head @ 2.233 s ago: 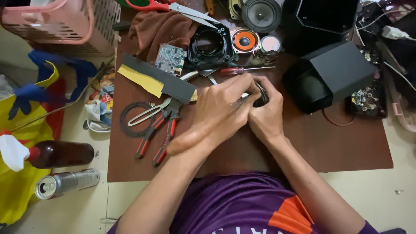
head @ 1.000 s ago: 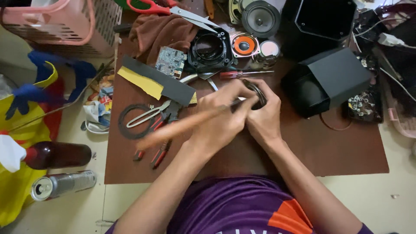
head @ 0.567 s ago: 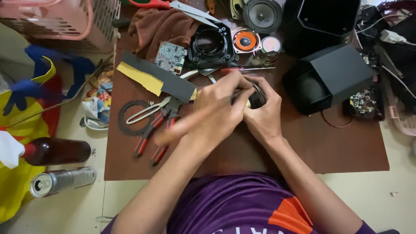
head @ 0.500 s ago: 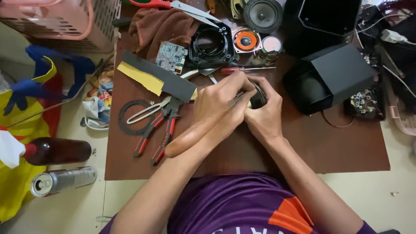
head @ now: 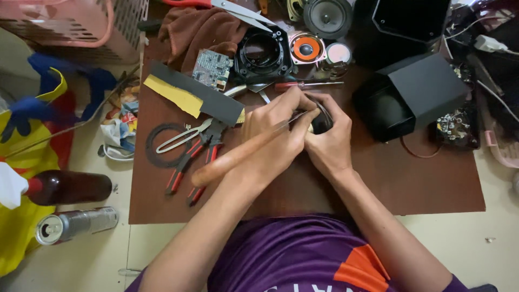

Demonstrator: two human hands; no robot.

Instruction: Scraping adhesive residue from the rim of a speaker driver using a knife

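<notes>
The small black part [head: 322, 123] sits near the middle of the brown tabletop [head: 378, 178], gripped in the right hand [head: 327, 141], whose fingers curl over it so that most of it is hidden; what it is exactly I cannot tell. The left hand [head: 275, 135] is closed around a tool with a wooden handle [head: 227, 162], whose thin metal shaft runs up to the part, and the two hands press together there. I judge the step in hand to be fine work with the tool tip on the part, prying or poking at it. The next move would call for a steady right grip and small, controlled pressure from the left hand, since the tip points toward the right fingers.

Just left of the hands lie red-handled pliers [head: 197, 157] and metal snips [head: 184, 138] over a thin black ring [head: 154, 157]. Beyond them lies a black and yellow sheet [head: 189, 94], with a green circuit board [head: 212, 69] beside it. A red screwdriver [head: 305, 85] lies just past the hands. To the right sits a black speaker box [head: 416, 94]. Farthest off are a black round frame [head: 262, 51], an orange speaker cone [head: 306, 48], a brown cloth [head: 200, 30] and a pink basket [head: 70, 24]. On the floor at left lie a brown bottle [head: 67, 186] and a can [head: 73, 224].
</notes>
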